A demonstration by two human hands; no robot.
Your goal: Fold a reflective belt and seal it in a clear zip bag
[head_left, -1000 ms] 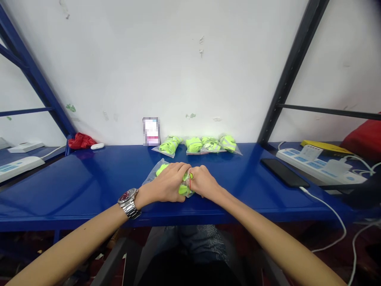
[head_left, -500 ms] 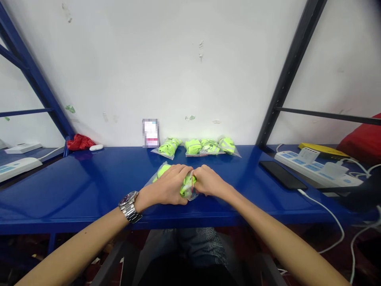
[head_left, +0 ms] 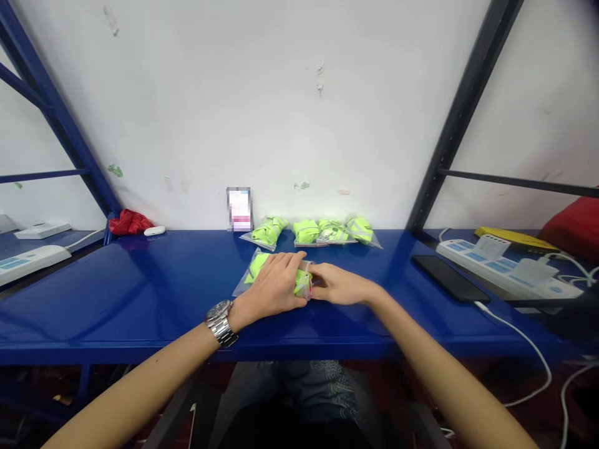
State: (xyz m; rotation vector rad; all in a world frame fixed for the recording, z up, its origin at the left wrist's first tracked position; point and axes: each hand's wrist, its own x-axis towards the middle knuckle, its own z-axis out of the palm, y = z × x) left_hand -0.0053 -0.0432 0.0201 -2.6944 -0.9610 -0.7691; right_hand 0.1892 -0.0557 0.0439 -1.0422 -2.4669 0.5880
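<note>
On a blue table (head_left: 187,284), one left hand (head_left: 277,284), wearing one watch (head_left: 223,325), is clamping its fingers over one clear bag (head_left: 243,285) of bright yellow cloth (head_left: 256,267), just below the frame's centre. One right hand (head_left: 344,285) is curling its fingers at the bag's right end; whether they are pinching cannot be told. Four similar bags (head_left: 306,232) are lying mid-frame. One phone (head_left: 449,278) is resting at right.

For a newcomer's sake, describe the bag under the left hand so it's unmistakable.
Find the blue table against the white wall. Between its front edge and the four bags by the wall lies one clear bag with yellow-green contents. Unlike those four, it has the left hand over it and the right hand at one end.
</note>
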